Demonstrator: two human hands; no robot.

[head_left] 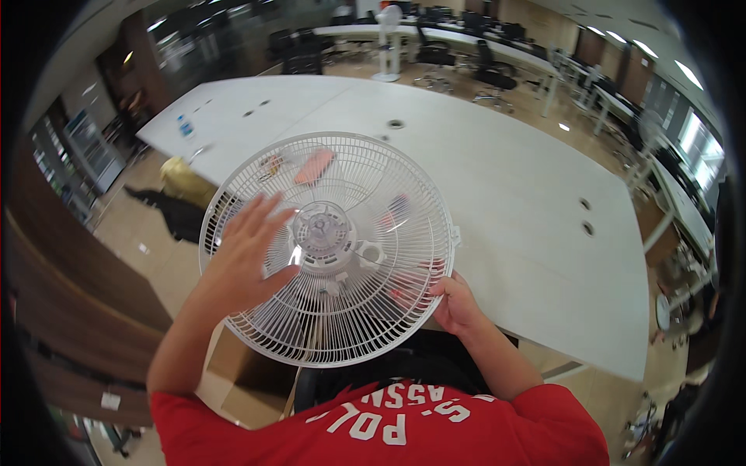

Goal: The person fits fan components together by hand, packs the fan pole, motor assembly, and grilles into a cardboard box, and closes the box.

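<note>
A round white fan head (381,311) with a wire guard is tilted in front of me, over the near edge of the table. Inside the wires are a clear hub (320,227) and what look like see-through blades. My right hand (457,301) is closed round the guard's rim at its lower right, with fingers behind the wires. My left hand (250,252) is over the guard's left side, fingers spread and slightly blurred; whether it touches the wires I cannot tell. Through the wires show an orange-red object (315,167) and a small blue-and-red object (398,208), both unclear.
The white table (536,241) stretches ahead, with round cable holes. A water bottle (185,126) stands at its far left. An open cardboard box (241,380) is below the fan head. A yellow bag (185,182) and dark cloth are at the left. Chairs and desks stand farther back.
</note>
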